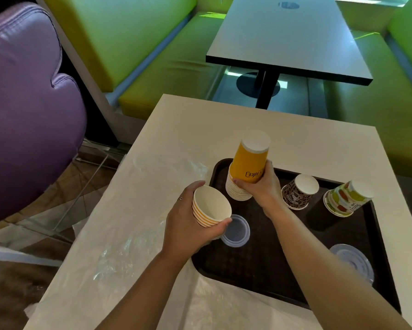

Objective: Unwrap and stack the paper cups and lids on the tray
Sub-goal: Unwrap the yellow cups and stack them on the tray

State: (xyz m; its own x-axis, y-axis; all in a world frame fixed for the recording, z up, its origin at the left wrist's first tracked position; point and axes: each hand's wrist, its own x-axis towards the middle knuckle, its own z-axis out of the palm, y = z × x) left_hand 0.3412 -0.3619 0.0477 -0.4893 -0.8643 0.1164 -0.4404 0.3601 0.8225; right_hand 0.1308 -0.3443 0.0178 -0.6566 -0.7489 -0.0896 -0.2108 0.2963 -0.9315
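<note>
On the white tabletop a dark tray lies toward the right edge. The right hand grips an upside-down yellow cup stack at the tray's far left corner. The left hand holds a short stack of striped cups, mouth open, over the tray's left edge, just above a clear lid. A leopard-print cup stack and a fruit-print cup stack stand inverted along the far side. More lids lie at the right edge. Crumpled plastic wrap covers the tabletop's left side.

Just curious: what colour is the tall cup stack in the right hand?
Orange-yellow with dark lettering, the orange cup stack shows best in the head view.
</note>
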